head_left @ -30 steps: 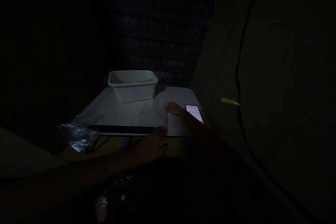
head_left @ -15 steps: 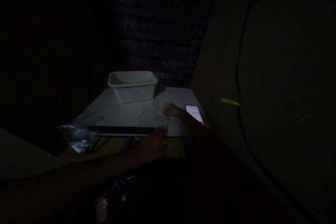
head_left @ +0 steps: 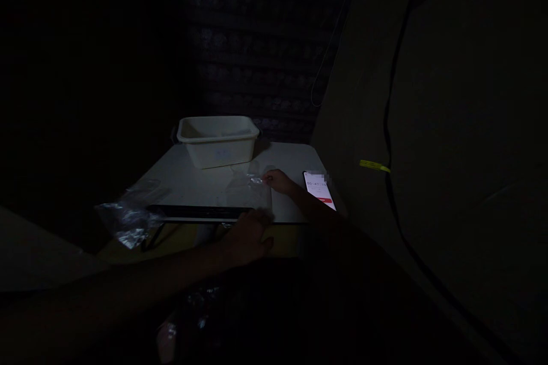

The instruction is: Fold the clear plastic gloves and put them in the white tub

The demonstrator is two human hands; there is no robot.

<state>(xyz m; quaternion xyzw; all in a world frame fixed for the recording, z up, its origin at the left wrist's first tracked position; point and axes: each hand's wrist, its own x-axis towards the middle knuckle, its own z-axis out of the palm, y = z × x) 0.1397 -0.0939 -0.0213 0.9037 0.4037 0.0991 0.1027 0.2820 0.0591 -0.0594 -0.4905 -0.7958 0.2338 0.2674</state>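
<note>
A clear plastic bag (head_left: 248, 195) lies flat on the white table (head_left: 291, 154), faint in the dim light. My right hand (head_left: 278, 181) pinches its upper part, where a small crumpled fold catches the light. At the table's front edge, my left hand (head_left: 250, 236) rests on the bag's near end, fingers stretched forward and thumb held apart. A long black strip (head_left: 197, 213) lies along the front edge, left of that hand.
A cream plastic tub (head_left: 220, 151) stands at the back left of the table. A lit phone (head_left: 319, 189) showing a timer lies by my right forearm. Crumpled clear plastic (head_left: 128, 222) hangs over the front left corner. A dark cable (head_left: 387, 120) runs down the right wall.
My right hand has shifted slightly left and away from me, and the pinched plastic now shows a bright fold. My left hand has stayed nearly in place.
</note>
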